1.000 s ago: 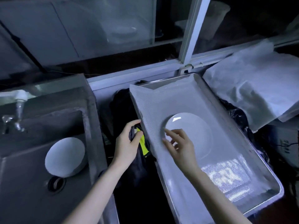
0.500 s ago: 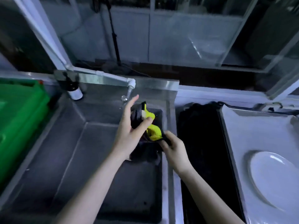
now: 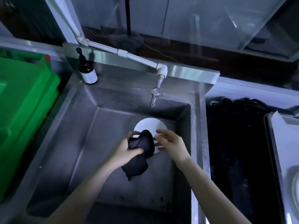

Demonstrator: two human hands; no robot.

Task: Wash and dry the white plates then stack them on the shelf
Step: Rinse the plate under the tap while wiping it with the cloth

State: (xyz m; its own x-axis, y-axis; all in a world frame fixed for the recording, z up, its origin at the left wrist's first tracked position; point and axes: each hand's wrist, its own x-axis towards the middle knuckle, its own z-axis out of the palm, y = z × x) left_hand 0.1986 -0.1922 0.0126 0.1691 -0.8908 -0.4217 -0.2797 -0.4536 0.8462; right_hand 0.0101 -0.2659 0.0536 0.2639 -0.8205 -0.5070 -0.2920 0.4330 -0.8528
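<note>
White round plate [image 3: 149, 126] lies in the basin of the stainless steel sink [image 3: 64, 143], directly under both hands and partly covered by them. The left hand [image 3: 124, 151] is closed around a dark navy cloth [image 3: 143, 147]. Its thumb and fingers bunch the upper part of the cloth over the near side of the plate, and the loose end hangs down beside the wrist toward the sink floor. The right hand [image 3: 170, 143] sits just to the right of the cloth, fingers spread and loosely curved over the plate's right rim. I cannot tell whether the fingertips actually touch the china. The two hands are close together, with the cloth between them.

Beyond the hands, a metal tap [image 3: 154, 97] hangs from a white plastic pipe [image 3: 129, 55], above the plate's far edge. Farther out, to the left of the left hand, a brown pump bottle with a white label [image 3: 88, 72] stands on the sink's back corner. A green plastic crate [image 3: 24, 102] sits beside the sink on that side. To the right of the right hand, past a dark heap [image 3: 239, 143], is a metal tray lined in white [image 3: 281, 143].
</note>
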